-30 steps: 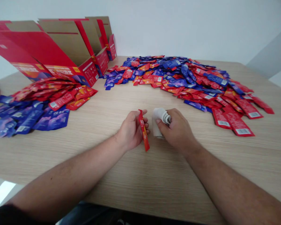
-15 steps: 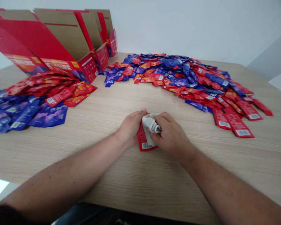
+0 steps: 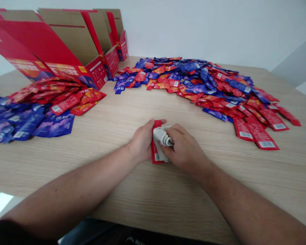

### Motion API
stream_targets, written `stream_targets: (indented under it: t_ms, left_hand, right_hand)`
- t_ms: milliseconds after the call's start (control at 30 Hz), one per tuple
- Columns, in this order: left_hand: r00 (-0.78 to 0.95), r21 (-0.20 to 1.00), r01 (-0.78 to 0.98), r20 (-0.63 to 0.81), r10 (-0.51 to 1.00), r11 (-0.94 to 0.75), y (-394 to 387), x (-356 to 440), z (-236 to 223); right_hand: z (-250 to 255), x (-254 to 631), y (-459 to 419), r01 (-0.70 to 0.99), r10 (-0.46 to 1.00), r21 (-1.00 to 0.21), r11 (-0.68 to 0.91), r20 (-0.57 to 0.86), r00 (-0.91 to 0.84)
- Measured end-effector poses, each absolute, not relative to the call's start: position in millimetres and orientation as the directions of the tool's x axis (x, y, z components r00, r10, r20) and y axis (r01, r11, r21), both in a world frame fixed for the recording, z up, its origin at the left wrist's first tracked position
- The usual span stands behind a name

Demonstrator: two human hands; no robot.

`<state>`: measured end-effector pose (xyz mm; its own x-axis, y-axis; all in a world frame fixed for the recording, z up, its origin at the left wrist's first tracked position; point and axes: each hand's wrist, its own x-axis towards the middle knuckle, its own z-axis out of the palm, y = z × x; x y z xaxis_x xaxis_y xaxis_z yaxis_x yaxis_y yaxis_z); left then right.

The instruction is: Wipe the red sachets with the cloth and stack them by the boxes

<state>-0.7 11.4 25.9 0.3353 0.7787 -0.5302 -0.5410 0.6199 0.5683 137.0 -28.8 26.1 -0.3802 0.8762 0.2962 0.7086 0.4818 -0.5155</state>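
In the middle of the head view, near the table's front, my left hand (image 3: 144, 141) holds a red sachet (image 3: 156, 126) with a white barcode at its lower end. Its fingers go behind the sachet, so they are mostly hidden. My right hand (image 3: 185, 146) is closed on a folded, light grey cloth (image 3: 161, 136), which lies against the sachet's printed face and covers much of it. Both hands are just above the wooden table (image 3: 132, 183).
Red and purple-blue sachets (image 3: 206, 81) spread in a long heap across the back and right. On the left lie a red pile (image 3: 63, 98) and a blue pile (image 3: 40, 124) of sachets. Behind them stand open red cardboard boxes (image 3: 63, 51).
The cloth and my right hand have shifted slightly left across the sachet. More of the sachet's red top end shows now, and a fingertip of my left hand appears behind it.
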Motion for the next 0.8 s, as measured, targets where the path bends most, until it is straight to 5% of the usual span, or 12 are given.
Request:
stream_targets:
  t_ms: [67, 267, 433, 567, 700, 767, 800]
  left_hand:
    - [0.379, 0.545, -0.535, -0.529, 0.759, 0.646, 14, -3, 26]
    - [0.357, 0.533, -0.575, -0.519, 0.776, 0.621, 19, -13, 22]
    - [0.503, 0.465, -0.428, -0.590, 0.632, 0.775, 0, -3, 22]
    - [0.511, 0.603, -0.358, -0.512, 0.690, 0.713, -5, -10, 31]
    - [0.371, 0.895, -0.220, -0.291, 0.882, 0.388, 25, -55, 56]
    - [0.263, 0.996, 0.063, -0.079, 0.962, 0.064, 52, -91, 74]
    - [0.207, 0.953, 0.277, 0.063, 0.976, -0.120, 68, -112, 83]
  right_hand:
    - [25, 134, -30, 0.721, 0.879, -0.511, 0.468, 0.352, -0.321]
    - [28, 131, -40, 0.527, 0.653, -0.438, 0.728, 0.209, -0.728]
    - [26, 149, -9, 0.820, 0.851, -0.346, 0.457, 0.439, -0.289]
    - [22, 178, 6, 0.877, 0.847, -0.371, 0.306, 0.527, -0.073]
    - [14, 195, 9, 0.889, 0.883, -0.412, 0.200, 0.470, 0.019]
    - [11, 195, 9, 0.872, 0.896, -0.432, 0.231, 0.445, -0.017]
    - [10, 193, 8, 0.861, 0.899, -0.440, 0.254, 0.436, -0.042]
